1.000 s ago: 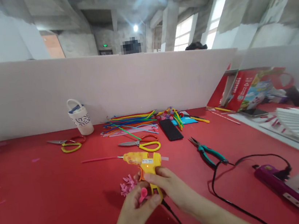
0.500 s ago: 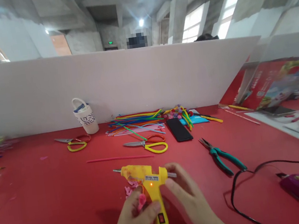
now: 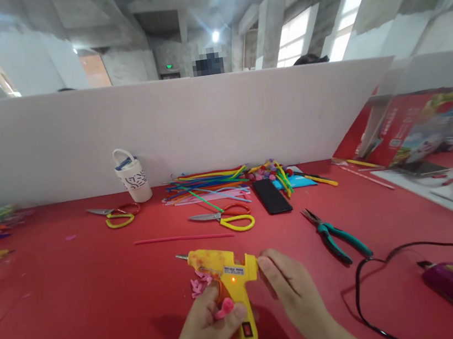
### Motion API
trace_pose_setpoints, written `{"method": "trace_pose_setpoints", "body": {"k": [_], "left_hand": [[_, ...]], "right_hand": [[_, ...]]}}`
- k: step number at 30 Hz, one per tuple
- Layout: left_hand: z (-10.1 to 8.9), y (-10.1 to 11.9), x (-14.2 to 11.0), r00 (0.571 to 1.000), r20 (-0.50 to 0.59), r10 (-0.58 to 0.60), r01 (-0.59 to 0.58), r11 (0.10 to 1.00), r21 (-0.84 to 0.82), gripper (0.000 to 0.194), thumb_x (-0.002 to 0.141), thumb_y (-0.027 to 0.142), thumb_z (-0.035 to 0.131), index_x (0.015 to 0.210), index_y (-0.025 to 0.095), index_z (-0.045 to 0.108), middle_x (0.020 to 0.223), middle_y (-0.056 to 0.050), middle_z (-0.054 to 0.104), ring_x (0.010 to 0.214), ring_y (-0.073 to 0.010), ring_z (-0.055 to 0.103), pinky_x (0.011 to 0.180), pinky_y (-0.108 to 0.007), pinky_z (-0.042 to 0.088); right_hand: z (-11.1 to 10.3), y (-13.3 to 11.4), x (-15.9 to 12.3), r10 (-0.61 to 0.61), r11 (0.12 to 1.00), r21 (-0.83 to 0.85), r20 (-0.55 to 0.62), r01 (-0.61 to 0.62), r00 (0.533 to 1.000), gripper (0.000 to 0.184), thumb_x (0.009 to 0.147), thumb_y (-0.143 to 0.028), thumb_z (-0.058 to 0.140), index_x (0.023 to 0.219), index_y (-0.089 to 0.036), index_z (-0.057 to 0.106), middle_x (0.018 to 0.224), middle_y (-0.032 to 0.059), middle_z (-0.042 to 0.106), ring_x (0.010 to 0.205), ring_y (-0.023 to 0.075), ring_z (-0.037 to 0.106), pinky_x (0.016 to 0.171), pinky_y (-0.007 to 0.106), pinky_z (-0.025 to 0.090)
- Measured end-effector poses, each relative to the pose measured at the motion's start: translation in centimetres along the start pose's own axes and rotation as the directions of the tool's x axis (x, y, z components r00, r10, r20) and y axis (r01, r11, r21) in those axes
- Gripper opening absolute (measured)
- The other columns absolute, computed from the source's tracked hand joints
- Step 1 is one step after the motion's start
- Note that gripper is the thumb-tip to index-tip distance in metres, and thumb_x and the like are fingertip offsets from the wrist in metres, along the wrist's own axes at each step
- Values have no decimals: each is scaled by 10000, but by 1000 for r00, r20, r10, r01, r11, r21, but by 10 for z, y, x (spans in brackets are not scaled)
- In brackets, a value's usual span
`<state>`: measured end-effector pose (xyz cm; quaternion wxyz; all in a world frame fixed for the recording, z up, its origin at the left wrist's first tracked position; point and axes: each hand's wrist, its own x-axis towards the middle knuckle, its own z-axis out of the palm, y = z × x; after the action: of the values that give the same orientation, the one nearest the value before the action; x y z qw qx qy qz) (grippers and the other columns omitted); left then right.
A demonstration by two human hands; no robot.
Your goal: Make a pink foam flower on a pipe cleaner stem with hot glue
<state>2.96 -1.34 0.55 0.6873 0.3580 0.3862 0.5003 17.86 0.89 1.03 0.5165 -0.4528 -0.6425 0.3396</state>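
L hand (image 3: 207,319) is closed round the handle of the yellow glue gun (image 3: 237,287), w/ a pink rolled piece (image 3: 227,307) pinched in the same hand. R hand (image 3: 295,291) has thumb & fingertips up against the gun's rear end; can't tell if they're clamped on the glue stick, as they hide that spot. Half a sec ago the stick's end showed there & the R fingers stood more apart; 1 sec ago the R hand was on the handle. Gun is held over the near-middle of the red table (image 3: 101,297), nozzle to the left. Pink bits (image 3: 201,284) show just behind/under it. Beyond the nozzle lies a pink stem (image 3: 183,238), now seen full length; 1 sec ago the gun covered its right part. Further out, unchanged: nearer scissors (image 3: 218,216), phone (image 3: 272,196), bundle of coloured stems (image 3: 207,186), pliers (image 3: 321,228) on the right, cup (image 3: 135,180) near the partition (image 3: 220,120).
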Motion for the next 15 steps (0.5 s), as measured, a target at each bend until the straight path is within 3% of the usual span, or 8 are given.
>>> {"method": "trace_pose_setpoints", "body": {"k": [3,6,10,12,15], "left_hand": [[-1,0,3,998,-4,-60,60,998,-27,364,553,392,790,798,160,655,610,2,638,524,-115,562,563,-228,451],[-1,-2,4,990,-45,-137,138,990,16,356,565,439,770,756,162,655,500,37,563,452,-85,509,468,-186,390],[3,-2,0,984,93,-155,159,986,-45,310,557,380,790,734,166,650,604,27,590,537,-86,538,567,-199,417],[3,3,-2,977,161,-140,142,990,0,319,588,360,773,815,169,656,699,5,612,612,-103,554,622,-216,414],[-3,20,-4,962,212,-170,132,974,184,370,641,358,727,941,166,628,684,13,603,468,-58,430,505,-196,329]], "right_hand": [[7,-1,-1,80,986,146,22,-82,997,364,915,-458,322,670,-208,422,582,-34,460,544,123,465,536,230,395],[16,-3,-6,202,911,330,163,-246,966,276,841,-469,489,884,-197,510,808,22,594,779,166,573,690,274,461],[26,-8,-15,355,586,540,499,-604,791,334,801,-435,575,969,-149,611,915,77,654,877,208,604,789,323,448],[26,-12,-15,365,546,579,485,-605,794,322,793,-420,590,932,-133,637,905,84,664,861,207,611,791,317,446],[16,-16,-3,411,575,614,355,-541,840,290,786,-410,596,905,-147,628,874,65,664,778,176,616,723,287,459]]}}
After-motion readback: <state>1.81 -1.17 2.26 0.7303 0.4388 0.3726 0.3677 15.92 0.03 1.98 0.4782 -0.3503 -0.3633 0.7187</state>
